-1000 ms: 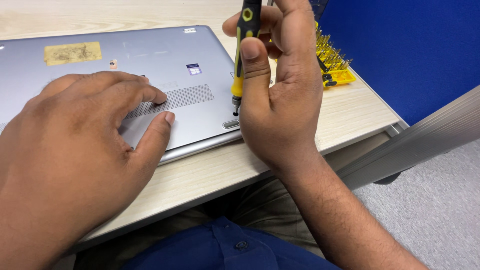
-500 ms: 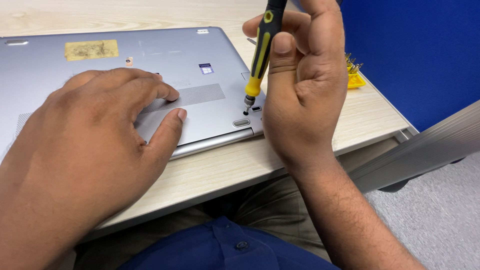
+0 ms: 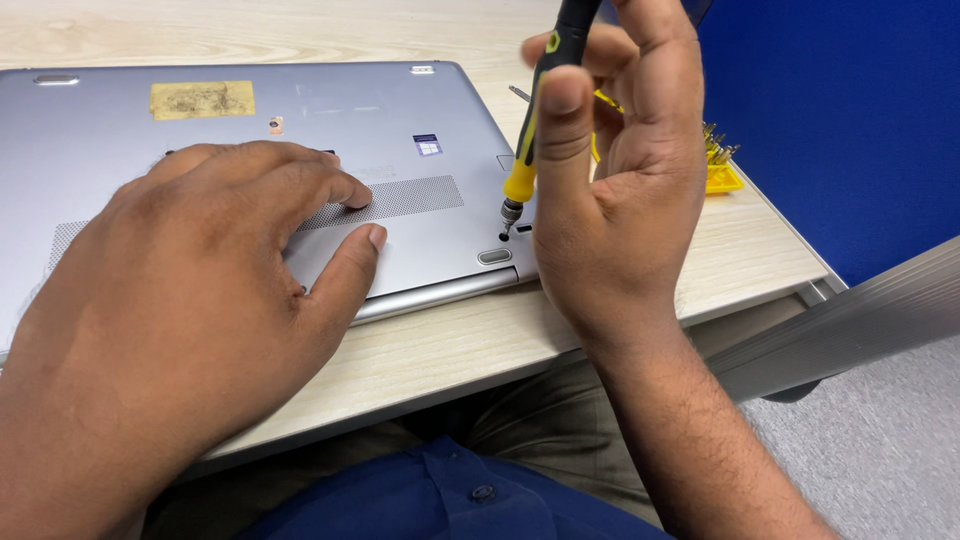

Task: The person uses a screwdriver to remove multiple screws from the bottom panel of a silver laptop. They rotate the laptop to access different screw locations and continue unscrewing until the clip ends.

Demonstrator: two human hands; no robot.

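On the pale wooden desk (image 3: 620, 310) lies a silver laptop (image 3: 330, 120), turned underside up, its near edge running from about nine o'clock toward three o'clock along the desk front. Over its near right corner the right hand (image 3: 610, 210) holds a black-and-yellow screwdriver (image 3: 535, 120) nearly upright. The shaft's long axis leans only slightly, handle toward one o'clock and tip toward seven. The tip sits at a small dark screw hole (image 3: 504, 236) just beside an oval rubber foot (image 3: 494, 256); whether the bit is seated in a screw head is too small to tell. That hole lies at about nine o'clock from the right palm, far nearer to this hand than to the other.

The right hand is closed loosely around the tool: thumb pressed along the handle, forefinger and middle finger curled behind it near the top, wrist cocked back toward the person's lap. The left hand (image 3: 200, 290) holds nothing. It lies flat and spread on the laptop base, fingers (image 3: 330, 185) reaching toward two o'clock over the perforated vent strip (image 3: 410, 198), thumb just short of the near edge, pressing the case down.

Behind the right hand, at about one o'clock, a yellow rack of screwdriver bits (image 3: 722, 172) stands near the blue partition (image 3: 850, 120).
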